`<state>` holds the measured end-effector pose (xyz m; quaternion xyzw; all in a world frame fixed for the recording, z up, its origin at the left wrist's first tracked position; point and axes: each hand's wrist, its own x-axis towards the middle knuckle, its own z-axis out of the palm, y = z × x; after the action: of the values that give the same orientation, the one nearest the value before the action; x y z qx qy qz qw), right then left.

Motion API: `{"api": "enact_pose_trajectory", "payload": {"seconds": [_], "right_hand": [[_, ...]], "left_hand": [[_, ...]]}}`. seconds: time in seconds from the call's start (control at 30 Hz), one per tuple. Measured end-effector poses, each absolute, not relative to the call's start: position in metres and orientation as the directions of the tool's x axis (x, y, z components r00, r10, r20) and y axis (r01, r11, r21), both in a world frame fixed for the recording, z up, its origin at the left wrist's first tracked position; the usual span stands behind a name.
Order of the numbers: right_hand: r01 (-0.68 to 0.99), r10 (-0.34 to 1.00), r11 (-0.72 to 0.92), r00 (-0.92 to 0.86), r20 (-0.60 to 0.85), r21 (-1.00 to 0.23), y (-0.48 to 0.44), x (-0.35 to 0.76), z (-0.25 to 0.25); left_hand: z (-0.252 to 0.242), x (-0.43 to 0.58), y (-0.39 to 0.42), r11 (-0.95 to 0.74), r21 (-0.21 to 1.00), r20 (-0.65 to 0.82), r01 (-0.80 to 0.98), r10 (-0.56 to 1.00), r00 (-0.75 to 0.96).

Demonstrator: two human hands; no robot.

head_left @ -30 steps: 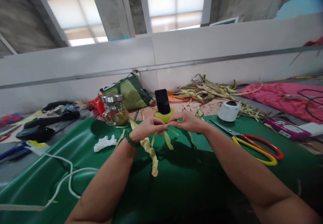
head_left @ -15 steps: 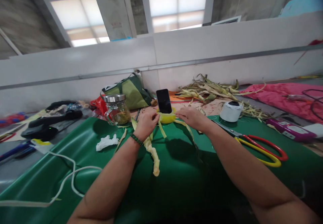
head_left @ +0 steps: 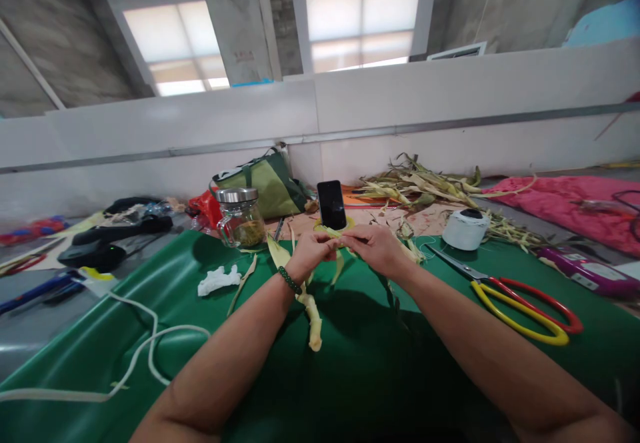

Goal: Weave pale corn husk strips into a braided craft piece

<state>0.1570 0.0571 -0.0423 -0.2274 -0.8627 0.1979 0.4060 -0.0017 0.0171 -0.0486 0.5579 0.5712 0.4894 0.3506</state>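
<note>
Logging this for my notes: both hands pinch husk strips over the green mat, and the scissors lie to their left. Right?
Not quite: the head view shows the scissors lying to their right, beyond the right hand. The left hand and right hand do pinch husk strips over the green mat.

Grip pt on husk strips point(head_left: 313, 315) hidden btw left hand point(head_left: 311, 254) & right hand point(head_left: 376, 248). White cord point(head_left: 141, 355) cut off at view's left edge, pink cloth point(head_left: 565, 200) at right. Clutter point(head_left: 30, 230) at tabletop's left edge blurred.
</note>
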Motion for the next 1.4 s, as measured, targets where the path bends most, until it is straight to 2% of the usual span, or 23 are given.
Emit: {"api": "enact_pose_trajectory", "payload": {"seconds": [0.1, 0.2, 0.37, 0.57, 0.77, 0.87, 1.0, 1.1, 1.17, 1.27, 1.33, 1.4], "right_hand": [[0.263, 0.570, 0.813, -0.543, 0.617, -0.520, 0.056, 0.158, -0.042], [0.309, 0.570, 0.818, -0.554, 0.607, -0.485, 0.057, 0.159, -0.042], [0.339, 0.577, 0.811, -0.600, 0.555, -0.477, 0.057, 0.160, -0.040], [0.416, 0.506, 0.861, -0.635, 0.584, -0.293, 0.054, 0.160, -0.041], [0.364, 0.521, 0.853, -0.616, 0.590, -0.373, 0.053, 0.160, -0.040], [0.428, 0.546, 0.837, -0.612, 0.572, -0.341, 0.053, 0.161, -0.038], [0.494, 0.554, 0.824, -0.607, 0.570, -0.276, 0.054, 0.163, -0.038], [0.458, 0.439, 0.872, -0.570, 0.694, -0.175, 0.050, 0.163, -0.039], [0.398, 0.253, 0.917, -0.599, 0.760, 0.009, 0.045, 0.161, -0.039], [0.282, -0.028, 0.911, -0.687, 0.726, 0.302, 0.037, 0.152, -0.043], [0.249, -0.108, 0.896, -0.682, 0.723, 0.369, 0.036, 0.145, -0.048], [0.206, -0.123, 0.925, -0.633, 0.764, 0.320, 0.038, 0.141, -0.052]], "left_hand": [[-0.048, 0.003, 0.015, -0.111, 0.993, 0.113, 0.037, 0.992, -0.051], [-0.048, 0.005, 0.015, -0.101, 0.993, 0.099, -0.059, 0.995, -0.031], [-0.041, 0.004, 0.009, -0.081, 0.996, 0.080, -0.027, 0.997, -0.006], [-0.034, 0.006, 0.002, -0.181, 0.981, 0.185, 0.069, 0.980, -0.070], [-0.035, 0.001, 0.003, -0.210, 0.976, 0.214, 0.054, 0.971, -0.105], [-0.031, -0.003, 0.002, -0.172, 0.980, 0.182, 0.096, 0.976, -0.115], [-0.027, -0.008, 0.001, -0.160, 0.985, 0.166, 0.062, 0.979, -0.116], [-0.026, -0.010, 0.001, -0.145, 0.988, 0.150, 0.044, 0.980, -0.130], [-0.027, -0.009, 0.002, -0.156, 0.987, 0.159, 0.034, 0.978, -0.138], [-0.032, -0.005, 0.005, -0.172, 0.985, 0.172, 0.012, 0.978, -0.117], [-0.035, -0.003, 0.006, -0.174, 0.985, 0.175, 0.021, 0.978, -0.110], [-0.037, -0.002, 0.007, -0.195, 0.980, 0.198, 0.045, 0.974, -0.110]]}}
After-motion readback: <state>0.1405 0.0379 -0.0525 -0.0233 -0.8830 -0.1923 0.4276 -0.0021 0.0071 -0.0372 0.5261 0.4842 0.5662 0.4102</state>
